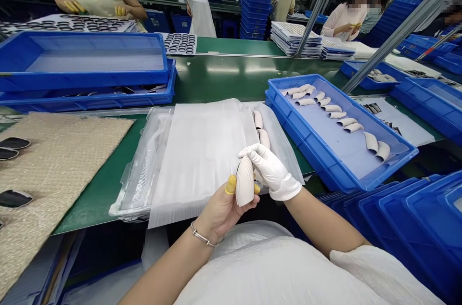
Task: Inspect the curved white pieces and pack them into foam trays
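A cream, curved, shell-like piece with fine lengthwise ridges (245, 184) is held upright between my hands. My left hand (221, 211), with yellow covers on its fingertips, grips the lower part between thumb and fingers. In a white glove, my right hand (273, 172) pinches the upper end. Behind them lies a clear plastic tray (135, 184) largely covered by a thin white sheet (205, 151). Similar cream pieces (263, 138) show beside the sheet's right edge. What the piece looks like on its far side is hidden.
A blue tray (306, 139) with several cream pieces stands at the right, above stacked blue trays (393, 218). More blue trays (83, 76) sit at the back left. Bubble wrap (68, 160) bearing dark lens-shaped pieces lies left. A metal post (393, 40) slants across the right; co-workers sit beyond.
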`<state>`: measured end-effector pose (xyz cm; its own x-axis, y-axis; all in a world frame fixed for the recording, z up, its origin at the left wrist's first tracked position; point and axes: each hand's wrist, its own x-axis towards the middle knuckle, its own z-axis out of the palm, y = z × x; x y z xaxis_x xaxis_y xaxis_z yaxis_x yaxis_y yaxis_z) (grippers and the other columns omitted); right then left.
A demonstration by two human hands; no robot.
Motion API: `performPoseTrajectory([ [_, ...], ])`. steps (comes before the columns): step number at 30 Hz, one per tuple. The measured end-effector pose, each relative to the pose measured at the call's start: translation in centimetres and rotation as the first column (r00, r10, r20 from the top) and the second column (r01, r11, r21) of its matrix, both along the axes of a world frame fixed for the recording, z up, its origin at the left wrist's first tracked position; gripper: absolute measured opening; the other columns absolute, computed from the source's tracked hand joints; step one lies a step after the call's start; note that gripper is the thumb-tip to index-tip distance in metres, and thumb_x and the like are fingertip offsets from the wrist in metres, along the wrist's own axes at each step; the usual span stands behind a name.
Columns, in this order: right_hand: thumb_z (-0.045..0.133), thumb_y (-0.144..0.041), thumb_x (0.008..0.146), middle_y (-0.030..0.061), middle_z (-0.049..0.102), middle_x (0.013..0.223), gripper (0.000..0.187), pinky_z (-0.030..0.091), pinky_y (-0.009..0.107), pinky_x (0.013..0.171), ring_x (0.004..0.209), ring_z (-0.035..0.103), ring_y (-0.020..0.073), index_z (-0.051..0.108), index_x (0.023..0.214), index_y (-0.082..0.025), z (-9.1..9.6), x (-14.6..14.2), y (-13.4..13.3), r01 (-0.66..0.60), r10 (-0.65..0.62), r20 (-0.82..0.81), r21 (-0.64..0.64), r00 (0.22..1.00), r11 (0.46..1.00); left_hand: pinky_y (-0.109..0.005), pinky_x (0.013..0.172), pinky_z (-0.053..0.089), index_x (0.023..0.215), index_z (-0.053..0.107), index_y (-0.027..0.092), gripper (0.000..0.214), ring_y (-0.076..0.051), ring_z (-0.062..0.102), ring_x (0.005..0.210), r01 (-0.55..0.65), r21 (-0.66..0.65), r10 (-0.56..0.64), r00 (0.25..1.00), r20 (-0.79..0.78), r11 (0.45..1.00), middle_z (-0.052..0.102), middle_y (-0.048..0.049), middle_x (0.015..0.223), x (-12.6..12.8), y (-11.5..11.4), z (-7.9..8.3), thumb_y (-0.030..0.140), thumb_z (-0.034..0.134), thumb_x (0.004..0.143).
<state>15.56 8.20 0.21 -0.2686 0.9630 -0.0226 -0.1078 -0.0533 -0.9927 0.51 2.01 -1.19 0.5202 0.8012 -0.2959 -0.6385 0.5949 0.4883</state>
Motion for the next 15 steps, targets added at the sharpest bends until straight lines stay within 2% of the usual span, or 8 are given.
performPoseTrajectory([
  [4, 0.065, -0.051, 0.087, 0.0059, 0.064, 0.101, 0.042, 0.054, 0.034, 0.080, 0.089, 0.063, 0.0182, 0.060, 0.114, -0.019, 1.1, 0.6, -0.1, -0.036, 0.020, 0.203, 0.074, 0.979, 0.997, -0.027, 0.070, 0.060, 0.098, 0.072, 0.013, 0.055, -0.018, 0.072, 0.075, -0.058, 0.074, 0.068, 0.987, -0.143, 0.996, 0.076, -0.0087, 0.089, -0.2, 0.2, 0.2, 0.063, 0.075, 0.074],
  [6, 0.068, -0.048, 0.086, 0.0112, 0.061, 0.120, 0.055, 0.053, 0.041, 0.092, 0.108, 0.062, 0.0239, 0.053, 0.130, -0.019, 1.4, 1.0, -0.6, -0.086, 0.027, 0.311, 0.177, 0.950, 0.981, -0.028, 0.072, 0.059, 0.097, 0.070, 0.014, 0.054, -0.017, 0.070, 0.076, -0.077, 0.107, 0.098, 0.974, -0.203, 0.991, 0.074, -0.0075, 0.089, -0.4, 0.3, 0.3, 0.064, 0.072, 0.077],
  [7, 0.070, -0.048, 0.084, 0.0138, 0.056, 0.131, 0.063, 0.050, 0.046, 0.100, 0.120, 0.058, 0.0270, 0.049, 0.136, -0.019, 1.5, 1.3, -0.9, -0.117, 0.008, 0.380, 0.264, 0.925, 0.957, -0.029, 0.073, 0.058, 0.096, 0.070, 0.015, 0.052, -0.016, 0.069, 0.076, -0.082, 0.124, 0.108, 0.968, -0.225, 0.989, 0.073, -0.0062, 0.087, -0.5, 0.4, 0.4, 0.063, 0.070, 0.079],
  [9, 0.074, -0.048, 0.081, 0.0167, 0.042, 0.149, 0.075, 0.036, 0.052, 0.114, 0.139, 0.041, 0.0320, 0.043, 0.143, -0.020, 1.8, 1.7, -1.5, -0.221, -0.060, 0.521, 0.460, 0.851, 0.860, -0.028, 0.073, 0.056, 0.093, 0.067, 0.016, 0.048, -0.015, 0.065, 0.077, -0.079, 0.156, 0.119, 0.956, -0.269, 0.985, 0.070, -0.0037, 0.084, -0.7, 0.4, 0.6, 0.063, 0.067, 0.082],
  [11, 0.075, -0.049, 0.080, 0.0192, 0.036, 0.153, 0.079, 0.029, 0.055, 0.118, 0.145, 0.032, 0.0341, 0.043, 0.145, -0.019, 2.3, 2.0, -2.0, -0.354, -0.133, 0.634, 0.580, 0.762, 0.734, -0.026, 0.069, 0.053, 0.090, 0.064, 0.017, 0.047, -0.014, 0.062, 0.075, -0.063, 0.181, 0.121, 0.937, -0.329, 0.981, 0.068, -0.0021, 0.081, -0.8, 0.5, 0.5, 0.063, 0.065, 0.084],
  [13, 0.073, -0.050, 0.082, 0.0214, 0.039, 0.150, 0.074, 0.033, 0.055, 0.116, 0.142, 0.037, 0.0345, 0.046, 0.142, -0.017, 3.0, 2.0, -2.3, -0.455, -0.175, 0.701, 0.611, 0.692, 0.648, -0.026, 0.065, 0.050, 0.094, 0.062, 0.018, 0.045, -0.015, 0.061, 0.074, -0.046, 0.200, 0.121, 0.916, -0.381, 0.979, 0.067, -0.0018, 0.083, -0.7, 0.6, 0.3, 0.062, 0.065, 0.084],
  [15, 0.071, -0.049, 0.083, 0.0216, 0.044, 0.146, 0.068, 0.037, 0.054, 0.113, 0.137, 0.043, 0.0344, 0.050, 0.137, -0.015, 3.6, 1.8, -2.4, -0.510, -0.200, 0.737, 0.611, 0.645, 0.606, -0.028, 0.068, 0.049, 0.099, 0.061, 0.019, 0.046, -0.016, 0.062, 0.077, -0.043, 0.217, 0.131, 0.903, -0.409, 0.975, 0.068, -0.0027, 0.088, -0.5, 0.8, 0.1, 0.061, 0.067, 0.084],
])
